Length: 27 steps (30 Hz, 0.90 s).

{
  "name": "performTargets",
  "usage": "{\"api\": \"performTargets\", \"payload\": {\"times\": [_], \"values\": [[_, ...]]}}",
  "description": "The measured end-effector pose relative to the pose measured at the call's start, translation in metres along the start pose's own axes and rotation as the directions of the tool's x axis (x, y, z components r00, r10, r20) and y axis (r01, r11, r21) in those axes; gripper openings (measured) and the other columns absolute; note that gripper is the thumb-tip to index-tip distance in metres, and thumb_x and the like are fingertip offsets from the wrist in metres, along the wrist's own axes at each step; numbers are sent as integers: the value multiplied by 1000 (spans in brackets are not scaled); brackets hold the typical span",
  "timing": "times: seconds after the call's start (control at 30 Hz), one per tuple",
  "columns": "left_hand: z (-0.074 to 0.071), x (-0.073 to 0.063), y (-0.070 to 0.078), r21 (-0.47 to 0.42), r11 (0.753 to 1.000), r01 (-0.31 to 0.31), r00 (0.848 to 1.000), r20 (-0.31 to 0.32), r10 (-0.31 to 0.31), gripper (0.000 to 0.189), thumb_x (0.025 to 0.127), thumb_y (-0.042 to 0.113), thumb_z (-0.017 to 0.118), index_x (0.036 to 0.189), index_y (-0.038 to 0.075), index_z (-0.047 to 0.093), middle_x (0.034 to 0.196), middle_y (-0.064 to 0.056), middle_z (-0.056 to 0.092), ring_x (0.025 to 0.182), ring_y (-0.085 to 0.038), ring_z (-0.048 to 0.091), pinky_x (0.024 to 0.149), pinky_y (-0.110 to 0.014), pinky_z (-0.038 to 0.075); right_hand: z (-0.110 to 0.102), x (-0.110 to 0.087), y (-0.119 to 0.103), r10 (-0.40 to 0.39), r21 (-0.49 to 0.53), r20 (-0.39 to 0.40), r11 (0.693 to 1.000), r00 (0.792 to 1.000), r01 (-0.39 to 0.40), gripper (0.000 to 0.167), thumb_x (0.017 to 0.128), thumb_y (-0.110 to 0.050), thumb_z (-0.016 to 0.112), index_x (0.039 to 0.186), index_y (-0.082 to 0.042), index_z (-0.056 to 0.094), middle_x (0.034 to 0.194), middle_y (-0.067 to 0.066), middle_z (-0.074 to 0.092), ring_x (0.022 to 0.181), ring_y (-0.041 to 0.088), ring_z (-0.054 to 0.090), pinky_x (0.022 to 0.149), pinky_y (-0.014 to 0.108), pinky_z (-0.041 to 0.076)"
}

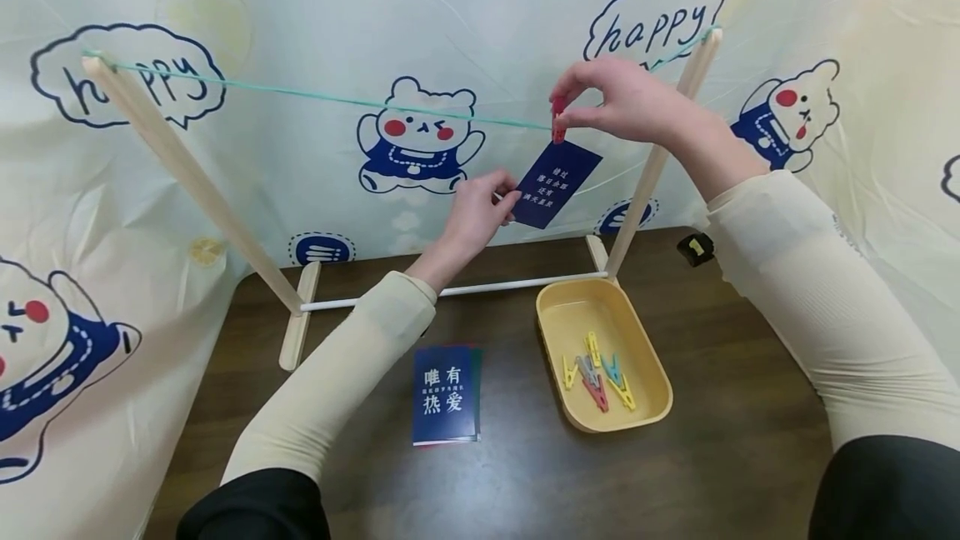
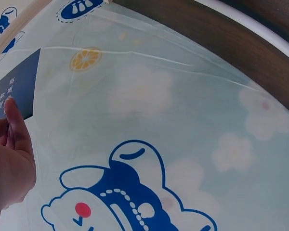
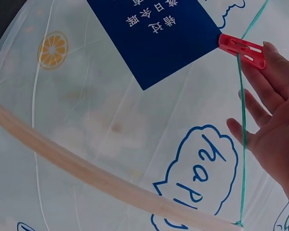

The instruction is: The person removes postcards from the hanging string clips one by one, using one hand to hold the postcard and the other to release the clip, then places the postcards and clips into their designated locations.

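A dark blue card [image 1: 558, 183] with white characters hangs tilted below the green string [image 1: 337, 98]. At the card's upper corner sits a red clothespin [image 3: 238, 48], which also meets the string. My right hand [image 1: 626, 100] pinches the clothespin's handle end between thumb and forefinger; its other fingers are spread beside the string in the right wrist view. My left hand [image 1: 480, 208] pinches the card's lower left edge between thumb and fingers. In the left wrist view, only part of the card [image 2: 26, 89] shows beside the left hand [image 2: 12, 159].
The string runs between two wooden posts [image 1: 198, 190] joined low down by a white rod [image 1: 517, 282]. A stack of cards [image 1: 444, 394] lies on the brown table [image 1: 360, 473]. A yellow tray [image 1: 656, 382] holds several colored clothespins [image 1: 596, 390]. A small black object [image 1: 696, 248] lies at right.
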<state>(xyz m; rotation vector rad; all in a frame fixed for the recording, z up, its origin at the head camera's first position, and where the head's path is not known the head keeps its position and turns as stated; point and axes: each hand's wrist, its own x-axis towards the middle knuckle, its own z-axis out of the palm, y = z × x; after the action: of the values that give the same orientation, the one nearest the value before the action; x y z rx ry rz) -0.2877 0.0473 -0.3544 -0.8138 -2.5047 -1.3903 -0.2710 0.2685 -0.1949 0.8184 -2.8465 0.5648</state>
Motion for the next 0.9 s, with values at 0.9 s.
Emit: {"api": "performTargets", "payload": {"times": [0.9], "values": [[-20, -8, 1, 22, 1000, 15, 1000, 9, -15, 9, 103, 9, 65, 103, 2, 71, 93, -11, 74, 67, -19, 68, 63, -28, 60, -4, -5, -10, -114, -60, -215, 993, 970, 103, 17, 99, -13, 72, 110, 0, 69, 117, 15, 66, 123, 28, 50, 107, 44, 41]]}}
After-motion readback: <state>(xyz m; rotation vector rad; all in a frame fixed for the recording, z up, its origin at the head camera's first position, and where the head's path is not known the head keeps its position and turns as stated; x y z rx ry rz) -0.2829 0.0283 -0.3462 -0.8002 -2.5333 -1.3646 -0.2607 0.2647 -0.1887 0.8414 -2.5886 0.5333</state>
